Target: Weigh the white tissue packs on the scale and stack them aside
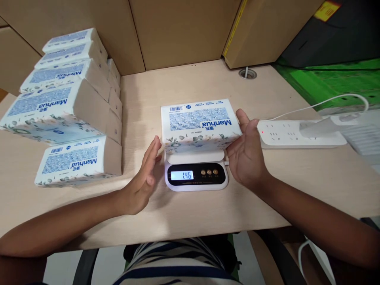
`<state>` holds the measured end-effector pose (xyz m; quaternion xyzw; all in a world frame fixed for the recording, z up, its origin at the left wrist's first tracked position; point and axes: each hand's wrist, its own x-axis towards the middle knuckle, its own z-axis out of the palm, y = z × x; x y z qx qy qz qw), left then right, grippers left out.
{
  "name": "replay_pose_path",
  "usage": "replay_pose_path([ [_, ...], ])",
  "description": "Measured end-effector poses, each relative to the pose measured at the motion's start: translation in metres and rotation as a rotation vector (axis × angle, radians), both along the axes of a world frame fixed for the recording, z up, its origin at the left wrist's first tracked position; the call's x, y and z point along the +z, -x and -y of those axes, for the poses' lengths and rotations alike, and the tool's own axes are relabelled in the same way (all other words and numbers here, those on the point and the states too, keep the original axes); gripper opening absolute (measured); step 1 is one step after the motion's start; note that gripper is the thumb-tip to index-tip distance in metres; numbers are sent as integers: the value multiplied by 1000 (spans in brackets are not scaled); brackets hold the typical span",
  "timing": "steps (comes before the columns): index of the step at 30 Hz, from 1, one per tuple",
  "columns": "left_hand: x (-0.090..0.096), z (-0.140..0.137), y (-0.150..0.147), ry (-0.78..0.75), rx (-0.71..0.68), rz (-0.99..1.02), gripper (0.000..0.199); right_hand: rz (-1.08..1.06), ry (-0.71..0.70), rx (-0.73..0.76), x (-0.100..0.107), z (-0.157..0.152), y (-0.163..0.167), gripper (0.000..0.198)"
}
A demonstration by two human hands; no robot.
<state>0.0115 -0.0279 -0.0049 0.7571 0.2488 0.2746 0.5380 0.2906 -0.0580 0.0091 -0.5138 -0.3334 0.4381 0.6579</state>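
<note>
A white pack of tissues [200,122] with blue Manhua print and a floral edge sits on a small white digital scale [196,186], whose lit display reads about 1.46. Just left of the pack is my left hand [144,180], open, its fingers straight and close to the pack's side. On the other side, my right hand [247,152] is open with its thumb raised; its fingers are at the pack's right end, partly hidden, and seem to touch it. Similar tissue packs [50,103] are stacked at the left, with one pack [80,162] in front of the pile.
A white power strip [303,134] with a plugged-in adapter and cable lies to the right. Cardboard boxes [181,35] line the back of the wooden table [142,93]. A round cable hole [247,74] is near the back, and green material [332,85] shows at the far right.
</note>
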Motion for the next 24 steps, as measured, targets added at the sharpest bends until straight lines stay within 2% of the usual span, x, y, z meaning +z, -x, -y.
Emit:
replay_pose_path([
  [5,-1,0,0,-30,10,0,76,-11,12,-30,1,-2,1,93],
  [9,0,-1,1,-33,6,-4,77,-35,13,-29,0,-2,0,88],
  [15,-1,-1,1,-25,4,3,78,-5,12,-8,-1,-2,-2,89],
  [24,-5,-1,0,-20,21,22,77,-14,-1,-45,-5,-3,-3,85],
])
